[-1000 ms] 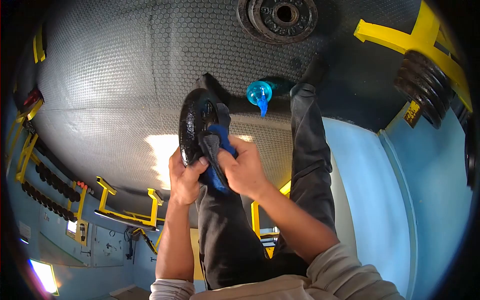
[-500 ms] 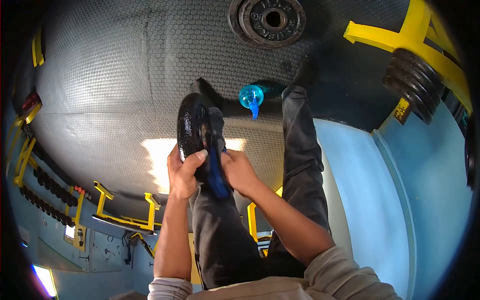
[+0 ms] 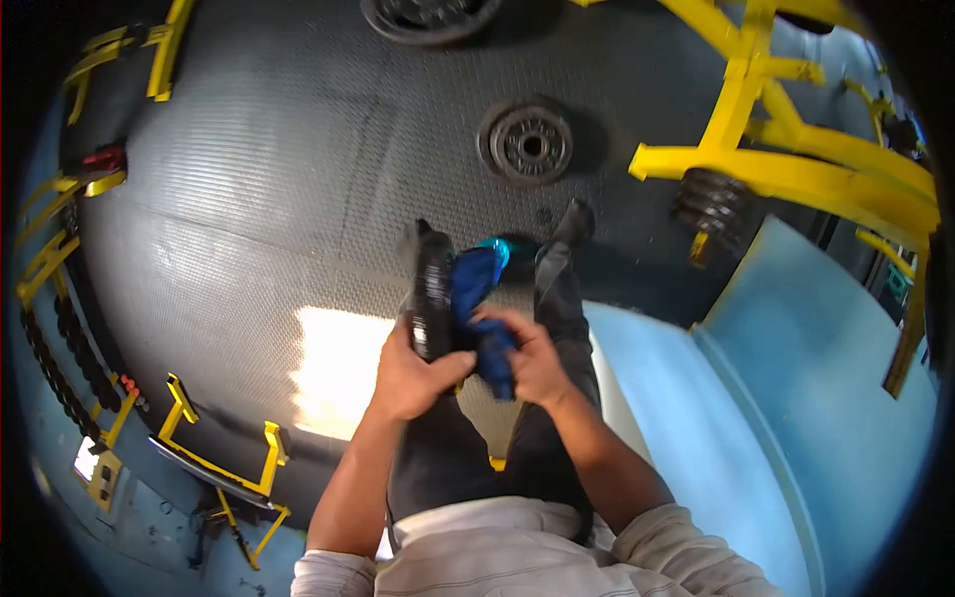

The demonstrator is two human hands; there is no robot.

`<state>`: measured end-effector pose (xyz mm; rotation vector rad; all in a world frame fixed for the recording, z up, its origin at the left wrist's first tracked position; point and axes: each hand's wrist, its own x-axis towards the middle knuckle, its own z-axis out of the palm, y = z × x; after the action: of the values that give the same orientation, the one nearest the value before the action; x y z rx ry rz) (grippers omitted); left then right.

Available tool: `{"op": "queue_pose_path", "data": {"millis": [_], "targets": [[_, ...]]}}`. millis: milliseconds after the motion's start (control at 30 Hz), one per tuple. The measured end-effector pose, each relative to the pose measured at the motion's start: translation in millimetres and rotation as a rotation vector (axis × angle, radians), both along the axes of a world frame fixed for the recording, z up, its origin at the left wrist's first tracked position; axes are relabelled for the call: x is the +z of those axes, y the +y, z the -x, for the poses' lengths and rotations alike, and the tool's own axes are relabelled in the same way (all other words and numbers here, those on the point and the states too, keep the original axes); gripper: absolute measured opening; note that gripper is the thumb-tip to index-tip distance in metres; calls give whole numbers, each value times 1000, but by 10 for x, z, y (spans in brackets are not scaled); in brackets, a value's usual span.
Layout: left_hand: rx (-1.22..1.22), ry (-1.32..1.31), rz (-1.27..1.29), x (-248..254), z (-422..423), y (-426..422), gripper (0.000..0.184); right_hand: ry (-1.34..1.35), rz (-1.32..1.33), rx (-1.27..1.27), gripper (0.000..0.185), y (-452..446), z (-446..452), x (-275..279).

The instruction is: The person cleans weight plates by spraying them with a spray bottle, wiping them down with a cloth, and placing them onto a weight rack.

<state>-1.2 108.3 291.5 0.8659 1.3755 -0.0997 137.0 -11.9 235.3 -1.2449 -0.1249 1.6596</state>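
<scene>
A black weight plate (image 3: 432,298) stands on edge over my left leg, its rim shiny. My left hand (image 3: 410,376) grips its near edge, thumb across the side facing right. In my right hand (image 3: 535,360) is a bunched dark blue cloth (image 3: 476,284), beside the plate's right face; part of it hangs below the fingers. Motion blurs the cloth, and I cannot tell whether it touches the plate. Partly hidden behind the cloth, a turquoise bottle (image 3: 500,251) stands on the floor between my feet.
Stacked weight plates (image 3: 527,144) lie on the black textured floor ahead, with another plate (image 3: 430,15) beyond. A yellow rack (image 3: 736,109) holding dark plates (image 3: 713,204) rises at right, by the light blue wall (image 3: 826,328). Yellow-framed equipment (image 3: 219,463) and dumbbells (image 3: 75,338) are at left.
My right hand has pulled the blue cloth away from my lap and up, showing more of it. My head has tilted up, bringing more floor and the rack into view. The left hand keeps the plate.
</scene>
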Motion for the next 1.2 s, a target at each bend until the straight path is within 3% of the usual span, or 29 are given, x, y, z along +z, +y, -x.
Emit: {"op": "queue_pose_path", "data": {"millis": [33, 100, 167, 233, 267, 367, 433, 500, 533, 567, 667, 700, 767, 800, 833, 933, 967, 1033, 1067, 1100, 1167, 1200], "targets": [[-197, 74, -71, 298, -86, 106, 55, 26, -104, 42, 50, 65, 96, 200], [-302, -5, -176, 759, -170, 151, 62, 194, -90, 16, 69, 143, 78, 557], [-480, 14, -334, 1155, -192, 142, 65, 133, -133, 24, 68, 219, 31, 951], [-541, -5, -492, 1490, -153, 43, 66, 408, -160, -102, 66, 251, -97, 1345], [-603, -8, -603, 1660, -143, 6, 67, 380, -200, -106, 66, 224, -86, 1538], [-599, -36, -619, 2126, -173, 34, 68, 517, -81, -402, 40, 182, 130, 1917], [-629, -79, -713, 2548, -275, 76, 58, 355, -196, -324, 32, 120, 87, 1864], [-566, 12, -626, 2842, -339, 64, 46, -354, -400, 145, 29, 118, -24, 2085], [-534, 19, -700, 2861, -345, 24, 36, -718, -458, 194, 22, 106, -42, 2206], [-567, 15, -721, 2884, -370, 12, 36, -725, -466, 155, 22, 69, -61, 2235], [-650, 30, -910, 2891, -372, -53, 37, -1133, -753, 302, 20, -28, -75, 2191], [-706, 55, -941, 2848, -401, -88, 37, -1124, -762, 260, 20, -85, -119, 2175], [-853, 78, -952, 2770, -486, -135, 37, -1375, -583, 425, 24, -202, -187, 2123], [-889, 75, -938, 2744, -529, -188, 37, -1493, -598, 278, 26, -263, -82, 2047], [-919, 69, -924, 2732, -589, -207, 36, -1484, -588, 249, 26, -295, -30, 1969], [-984, 65, -974, 2731, -708, -216, 36, -812, -446, -34, 21, -438, 15, 2038], [-1005, 57, -969, 2735, -735, -220, 36, -811, -433, -52, 21, -496, -84, 2026], [-1044, 20, -964, 2780, -865, -156, 40, -841, -525, 171, 23, -646, -383, 2017], [-1024, 21, -910, 2808, -926, -151, 40, -845, -397, 310, 24, -747, -523, 2048], [-1061, -4, -922, 2837, -993, -163, 40, -862, -380, 269, 24, -862, -636, 2015], [-1097, 16, -942, 2881, -1101, -176, 39, -742, -146, 557, 45, -1076, -822, 1804], [-1121, -11, -982, 2808, -1108, -157, 39, -755, -134, 518, 45, -1169, -856, 1581]]}}
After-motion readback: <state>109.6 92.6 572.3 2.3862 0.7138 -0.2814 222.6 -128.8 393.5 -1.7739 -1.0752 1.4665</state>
